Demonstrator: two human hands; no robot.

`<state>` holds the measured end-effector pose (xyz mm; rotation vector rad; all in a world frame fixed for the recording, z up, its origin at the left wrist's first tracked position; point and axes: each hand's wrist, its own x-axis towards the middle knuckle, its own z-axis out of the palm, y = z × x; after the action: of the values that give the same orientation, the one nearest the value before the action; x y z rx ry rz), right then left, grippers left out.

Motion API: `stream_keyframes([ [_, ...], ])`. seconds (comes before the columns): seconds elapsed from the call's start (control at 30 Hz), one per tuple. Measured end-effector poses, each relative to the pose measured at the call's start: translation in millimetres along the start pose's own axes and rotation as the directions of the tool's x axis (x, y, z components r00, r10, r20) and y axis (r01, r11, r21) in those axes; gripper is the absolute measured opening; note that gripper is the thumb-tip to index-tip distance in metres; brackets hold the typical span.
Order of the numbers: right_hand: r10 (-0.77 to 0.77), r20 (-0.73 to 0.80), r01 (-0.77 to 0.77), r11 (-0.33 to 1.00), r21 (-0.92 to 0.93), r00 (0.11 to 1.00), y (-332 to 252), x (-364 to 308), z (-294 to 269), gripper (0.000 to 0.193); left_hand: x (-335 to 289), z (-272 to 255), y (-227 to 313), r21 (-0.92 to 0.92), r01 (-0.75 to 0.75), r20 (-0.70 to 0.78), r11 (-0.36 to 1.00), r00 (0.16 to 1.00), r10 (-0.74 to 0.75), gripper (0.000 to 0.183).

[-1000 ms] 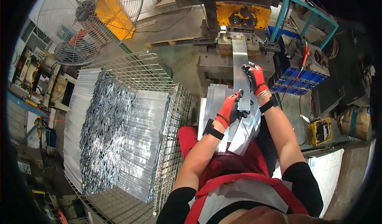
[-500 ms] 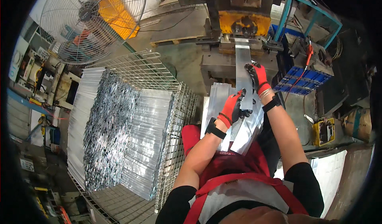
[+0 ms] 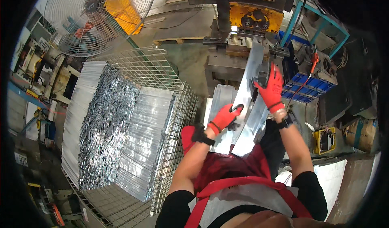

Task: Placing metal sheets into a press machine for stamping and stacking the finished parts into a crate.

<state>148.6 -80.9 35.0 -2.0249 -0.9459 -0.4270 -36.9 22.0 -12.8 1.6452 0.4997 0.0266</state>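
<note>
A long flat metal strip (image 3: 252,64) stretches from near the press die (image 3: 239,45) back toward me, slanting with its far end to the right. My left hand (image 3: 226,118), in a red glove with dark fingertips, grips the strip's near end. At the strip's right edge is my right hand (image 3: 272,88), gloved alike, its fingers stretched forward and its thumb close to the edge; whether it touches is hard to tell. Beneath my hands, several similar strips (image 3: 221,100) lie in a stack over my lap, some fanned to the right (image 3: 250,134).
A wire cage (image 3: 172,143) at left holds piles of metal strips (image 3: 146,134). Behind it stands a large fan (image 3: 94,5). Ahead is the press (image 3: 256,15). To the right are a blue crate (image 3: 310,88), a teal frame (image 3: 320,11) and a yellow bin (image 3: 325,141).
The strip has come away from the die, and its far end has swung right and tilted. My right hand has loosened, with fingers now stretched forward; my left hand has shifted left and slightly nearer.
</note>
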Motion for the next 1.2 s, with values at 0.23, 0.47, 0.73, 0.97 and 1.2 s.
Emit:
stream_keyframes([
  [0.23, -0.415, 0.608, 0.604, 0.785, -0.137, 0.677, -4.5, -6.7, -52.2, 0.044, -40.9, -35.5, 50.7, 0.888, -0.153, -0.024, 0.434, 0.926, 0.376, 0.035],
  [0.47, 0.022, 0.372, -0.148, 0.938, 0.313, 0.928, 14.3, -7.0, -34.7, 0.026, 0.0, -32.6, 27.0, 0.451, -0.412, -0.576, 0.792, 0.544, 0.611, 0.051],
  [0.73, 0.272, 0.282, -0.391, 0.697, 0.601, 0.920, 44.3, 7.7, 33.7, 0.018, 33.0, 35.0, -18.3, -0.808, 0.251, 0.340, 0.533, 0.937, 0.074, 0.043],
  [0.97, 0.401, 0.337, -0.518, 0.551, 0.654, 0.852, 53.2, 4.5, 43.7, 0.016, 9.5, 38.3, 14.2, -0.745, 0.157, 0.272, 0.649, 0.959, 0.080, 0.046],
  [1.2, 0.373, 0.394, -0.530, 0.410, 0.742, 0.840, 42.8, 26.4, 55.3, 0.012, 27.5, 36.1, 34.1, -0.800, 0.179, 0.246, 0.573, 0.968, 0.041, 0.039],
])
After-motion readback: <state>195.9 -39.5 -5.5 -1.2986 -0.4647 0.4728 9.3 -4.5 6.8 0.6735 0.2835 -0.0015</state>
